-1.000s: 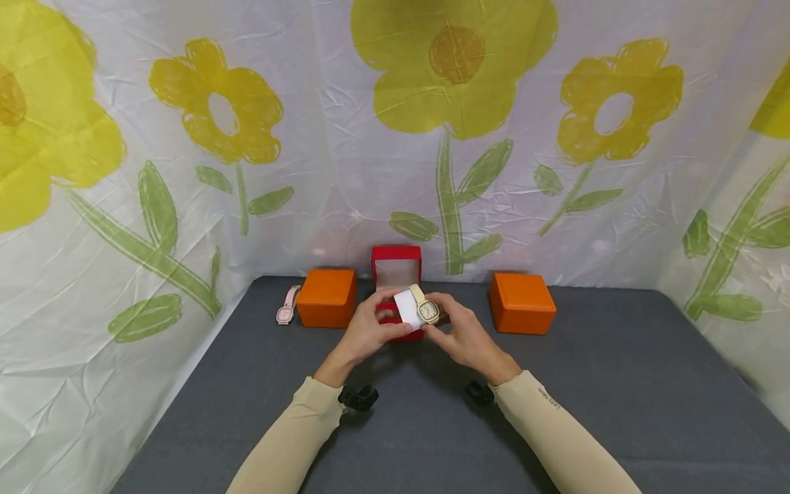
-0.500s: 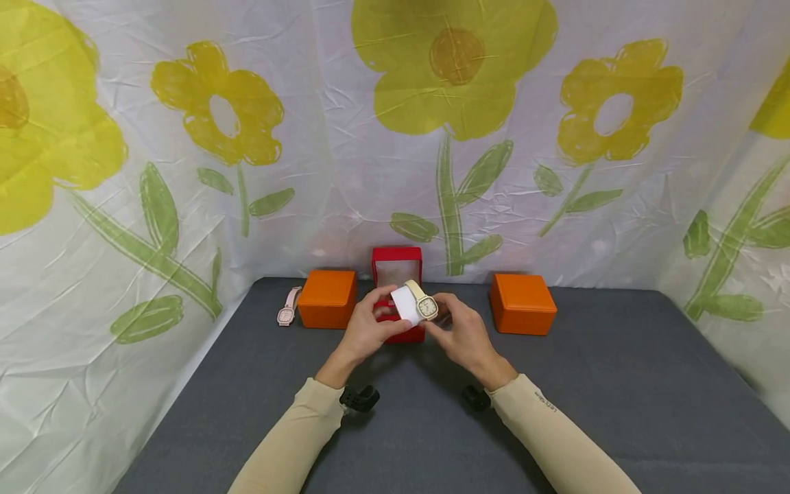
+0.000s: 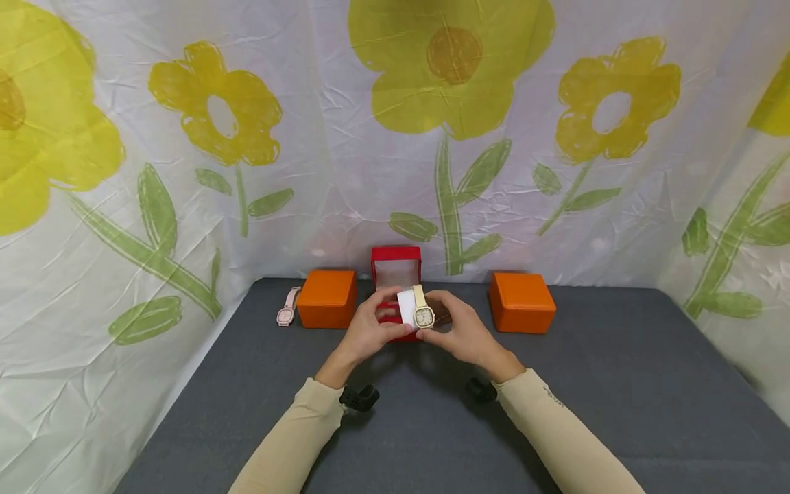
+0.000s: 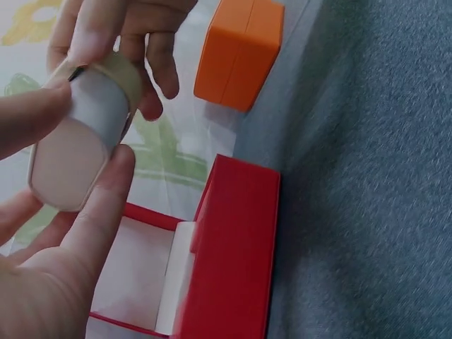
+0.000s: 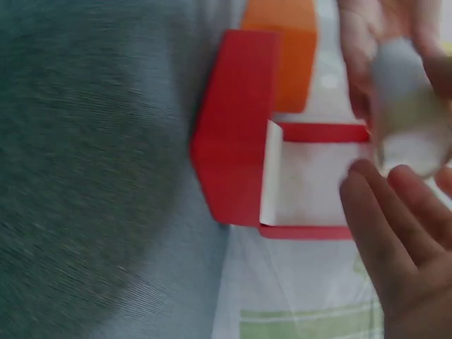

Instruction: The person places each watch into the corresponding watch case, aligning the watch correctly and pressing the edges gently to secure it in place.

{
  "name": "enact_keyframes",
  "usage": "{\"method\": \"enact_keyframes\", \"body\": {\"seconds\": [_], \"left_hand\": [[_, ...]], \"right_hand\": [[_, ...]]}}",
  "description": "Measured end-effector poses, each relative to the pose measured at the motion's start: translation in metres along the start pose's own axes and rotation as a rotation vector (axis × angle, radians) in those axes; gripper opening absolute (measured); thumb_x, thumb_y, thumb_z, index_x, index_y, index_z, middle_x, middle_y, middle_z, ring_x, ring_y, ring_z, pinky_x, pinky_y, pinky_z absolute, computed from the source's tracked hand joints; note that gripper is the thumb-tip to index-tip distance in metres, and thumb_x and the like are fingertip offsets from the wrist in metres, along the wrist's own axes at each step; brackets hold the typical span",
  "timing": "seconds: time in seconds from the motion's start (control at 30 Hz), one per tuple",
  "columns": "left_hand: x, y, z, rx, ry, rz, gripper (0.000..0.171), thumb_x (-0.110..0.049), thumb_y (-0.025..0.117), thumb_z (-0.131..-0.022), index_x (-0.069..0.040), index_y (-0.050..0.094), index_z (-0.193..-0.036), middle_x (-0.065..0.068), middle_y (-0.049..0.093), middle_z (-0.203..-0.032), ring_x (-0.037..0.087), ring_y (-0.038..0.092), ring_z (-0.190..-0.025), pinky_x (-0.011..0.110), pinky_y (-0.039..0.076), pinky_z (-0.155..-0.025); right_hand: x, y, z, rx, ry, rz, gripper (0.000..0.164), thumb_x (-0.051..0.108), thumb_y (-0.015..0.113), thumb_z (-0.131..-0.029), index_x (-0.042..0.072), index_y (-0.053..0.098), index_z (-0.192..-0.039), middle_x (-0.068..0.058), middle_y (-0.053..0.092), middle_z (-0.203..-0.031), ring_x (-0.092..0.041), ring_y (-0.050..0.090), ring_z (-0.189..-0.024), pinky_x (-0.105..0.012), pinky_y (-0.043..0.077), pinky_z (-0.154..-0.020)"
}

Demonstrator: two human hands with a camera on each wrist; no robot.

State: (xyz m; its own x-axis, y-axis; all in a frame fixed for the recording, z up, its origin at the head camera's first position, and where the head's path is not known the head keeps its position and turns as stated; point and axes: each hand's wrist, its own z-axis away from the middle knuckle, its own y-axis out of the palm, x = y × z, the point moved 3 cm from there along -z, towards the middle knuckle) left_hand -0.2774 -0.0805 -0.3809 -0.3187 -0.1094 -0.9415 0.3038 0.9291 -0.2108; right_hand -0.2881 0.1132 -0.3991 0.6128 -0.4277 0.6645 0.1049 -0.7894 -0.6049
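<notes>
Both hands are over the red watch box (image 3: 396, 264), which stands with its lid up. My left hand (image 3: 364, 329) holds a white watch cushion (image 3: 406, 306) between thumb and fingers. A watch (image 3: 424, 316) with a cream strap and a squarish gold-rimmed face is wrapped around that cushion. From the other side, my right hand (image 3: 465, 333) pinches the watch, thumb at its lower edge. The left wrist view shows the cushion's pale rounded end (image 4: 69, 166) and the strap (image 4: 126, 79) curving over it. In the blurred right wrist view, the red box's lid has a pale lining (image 5: 321, 183).
An orange box (image 3: 327, 299) stands left of the red box, another orange box (image 3: 522, 303) to the right. Beside the left one lies a pink watch (image 3: 287, 309). The dark grey table (image 3: 407, 439) meets a flowered cloth backdrop (image 3: 333, 171) behind the boxes.
The watch and cushion have turned in the hands, so the strap now runs nearly straight up rather than leaning left. The right hand has shifted slightly with it; boxes have stayed put.
</notes>
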Motion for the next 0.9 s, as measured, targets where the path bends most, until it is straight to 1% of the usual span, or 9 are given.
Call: {"method": "enact_keyframes", "body": {"seconds": [0.07,0.2,0.27,0.4,0.53,0.63,0.77,0.9], "left_hand": [[0.0,-0.001,0.0,0.019,-0.012,-0.009,0.068,0.004,0.072,-0.08,0.004,0.04,-0.14,0.023,0.045,-0.133,0.038,0.055,-0.108,0.035,0.052,-0.087],[0.001,-0.002,-0.001,0.05,-0.027,-0.03,0.069,0.005,0.072,-0.08,0.003,0.041,-0.141,0.021,0.044,-0.137,0.038,0.055,-0.109,0.036,0.052,-0.087],[0.0,-0.002,-0.001,0.066,-0.031,-0.036,0.069,0.005,0.072,-0.08,0.003,0.04,-0.141,0.021,0.043,-0.138,0.038,0.056,-0.109,0.036,0.052,-0.087],[-0.001,-0.001,0.0,0.09,-0.032,-0.042,0.07,0.005,0.072,-0.079,0.003,0.04,-0.141,0.021,0.044,-0.138,0.039,0.057,-0.108,0.037,0.053,-0.086],[-0.002,-0.001,-0.001,0.108,-0.035,-0.053,0.07,0.004,0.072,-0.079,0.003,0.04,-0.141,0.023,0.047,-0.132,0.038,0.058,-0.105,0.036,0.054,-0.084],[0.008,-0.002,-0.004,0.119,-0.042,-0.056,0.071,0.004,0.073,-0.079,0.004,0.039,-0.142,0.024,0.049,-0.129,0.038,0.058,-0.103,0.036,0.055,-0.081],[0.025,-0.004,-0.009,0.108,-0.051,-0.045,0.074,0.003,0.076,-0.077,0.0,0.041,-0.142,0.021,0.051,-0.129,0.036,0.06,-0.103,0.036,0.055,-0.079],[0.03,-0.006,-0.009,0.095,-0.053,-0.041,0.073,-0.002,0.078,-0.077,-0.003,0.044,-0.141,0.016,0.054,-0.127,0.03,0.061,-0.101,0.036,0.056,-0.077]], "right_hand": [[-0.004,-0.003,-0.001,0.065,0.055,-0.09,0.068,0.027,0.08,-0.079,0.014,0.044,-0.136,-0.003,0.055,-0.125,-0.024,0.061,-0.101,-0.046,0.05,-0.088],[-0.009,-0.007,-0.002,0.154,0.125,-0.223,0.077,0.023,0.079,-0.08,0.017,0.036,-0.144,-0.005,0.043,-0.141,-0.025,0.057,-0.115,-0.043,0.046,-0.097],[-0.011,-0.009,-0.003,0.178,0.138,-0.257,0.079,0.021,0.079,-0.079,0.017,0.035,-0.145,-0.004,0.04,-0.144,-0.025,0.057,-0.116,-0.04,0.046,-0.097],[-0.008,-0.013,-0.002,0.219,0.163,-0.287,0.082,0.014,0.079,-0.079,0.015,0.033,-0.147,-0.005,0.035,-0.149,-0.026,0.055,-0.119,-0.04,0.044,-0.099],[-0.009,-0.014,-0.001,0.228,0.162,-0.28,0.082,0.015,0.08,-0.077,0.016,0.035,-0.146,-0.005,0.036,-0.148,-0.026,0.056,-0.118,-0.04,0.044,-0.098],[-0.012,-0.013,0.0,0.212,0.142,-0.279,0.081,0.018,0.081,-0.076,0.017,0.038,-0.144,-0.003,0.039,-0.145,-0.024,0.058,-0.116,-0.038,0.046,-0.097],[-0.012,-0.012,0.0,0.201,0.126,-0.303,0.08,0.018,0.082,-0.075,0.017,0.039,-0.143,-0.006,0.042,-0.142,-0.026,0.058,-0.115,-0.037,0.047,-0.096],[-0.013,-0.01,0.0,0.189,0.122,-0.325,0.079,0.017,0.082,-0.074,0.017,0.041,-0.141,-0.007,0.046,-0.137,-0.026,0.059,-0.113,-0.035,0.048,-0.094]]}}
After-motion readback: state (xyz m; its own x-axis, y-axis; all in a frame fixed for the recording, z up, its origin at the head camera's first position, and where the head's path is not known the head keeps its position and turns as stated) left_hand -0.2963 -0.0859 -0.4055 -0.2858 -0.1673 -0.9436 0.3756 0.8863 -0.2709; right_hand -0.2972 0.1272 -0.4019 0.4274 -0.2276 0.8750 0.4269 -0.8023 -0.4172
